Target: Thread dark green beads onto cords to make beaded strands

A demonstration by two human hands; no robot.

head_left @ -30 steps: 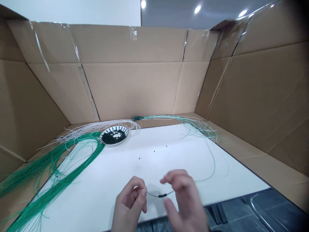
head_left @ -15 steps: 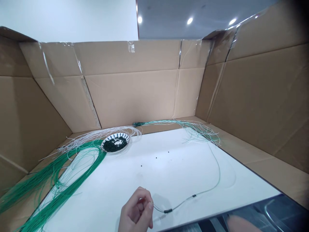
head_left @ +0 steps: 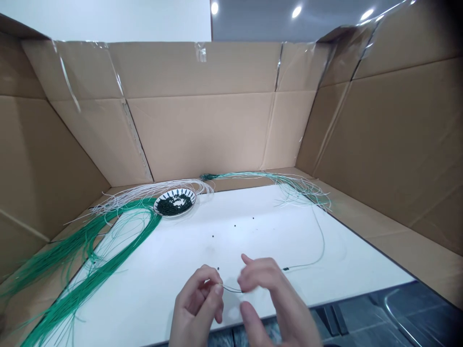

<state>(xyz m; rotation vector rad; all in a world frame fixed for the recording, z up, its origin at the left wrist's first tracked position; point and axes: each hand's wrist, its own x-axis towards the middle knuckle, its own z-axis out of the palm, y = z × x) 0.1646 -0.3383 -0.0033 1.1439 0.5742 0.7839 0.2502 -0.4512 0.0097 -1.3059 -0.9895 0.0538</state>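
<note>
A thin, pale green cord (head_left: 323, 246) is pinched near its end between the thumb and fingers of the left hand (head_left: 197, 299). It passes just beneath the curled right hand (head_left: 269, 294), then bends away right and far. A short group of small black beads (head_left: 285, 268) sits on it just right of that hand.

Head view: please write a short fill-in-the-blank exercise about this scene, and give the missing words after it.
The plate holds a heap of dark ____.
The table under it has a ____ top.
The thick cord bundle left of the plate is ____.
The left hand, pinching a thin cord, and the right hand are ____, with no gloves.

Missing words: beads; white; green; bare.
</note>
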